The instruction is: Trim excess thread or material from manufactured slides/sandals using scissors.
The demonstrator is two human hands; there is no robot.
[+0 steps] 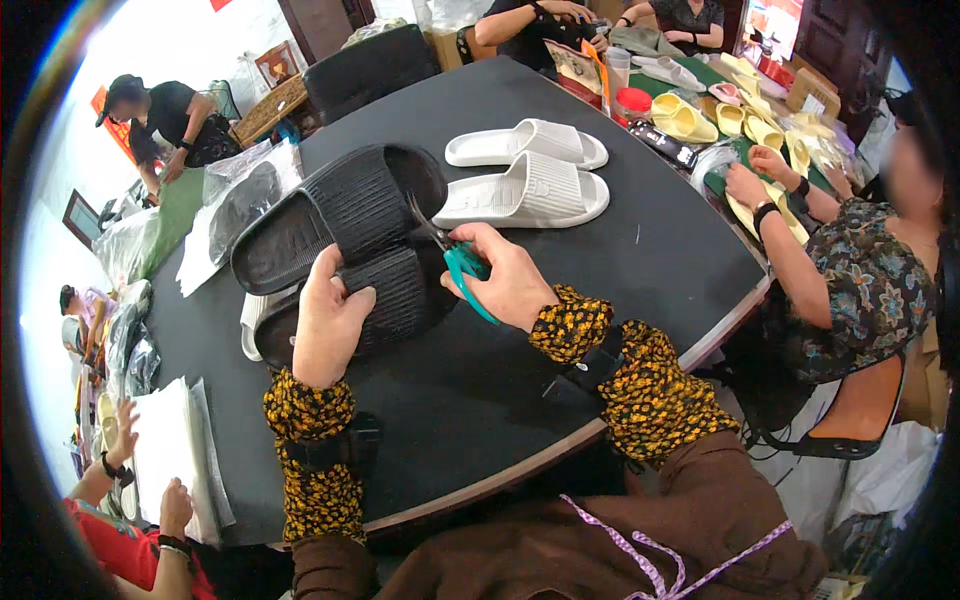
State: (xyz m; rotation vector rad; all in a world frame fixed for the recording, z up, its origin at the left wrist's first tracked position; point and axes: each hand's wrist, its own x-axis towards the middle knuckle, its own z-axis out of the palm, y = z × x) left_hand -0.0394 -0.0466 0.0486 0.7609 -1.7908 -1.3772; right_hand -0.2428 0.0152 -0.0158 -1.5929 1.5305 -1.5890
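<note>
A pair of black slide slippers [355, 200] is held side by side above the table, their ribbed straps facing up. My left hand [328, 320] grips the nearer black slipper [395, 300], thumb on its strap. In my right hand [505, 280] is a pair of small scissors with teal handles [463, 272]. Their blades are spread beside the open end of the farther slipper's strap. Two white slide slippers [548, 188] lie just beyond my right hand. Part of another white slipper [252, 325] shows beneath the black pair, mostly hidden.
A dark table [480, 420] spreads under my hands. White sheets [172, 450] lie at its left edge, near a co-worker's hands. Clear plastic bags [240, 205] sit at the far left. On the right, a co-worker handles yellow slippers [765, 205]; a red-lidded jar [632, 103] stands nearby.
</note>
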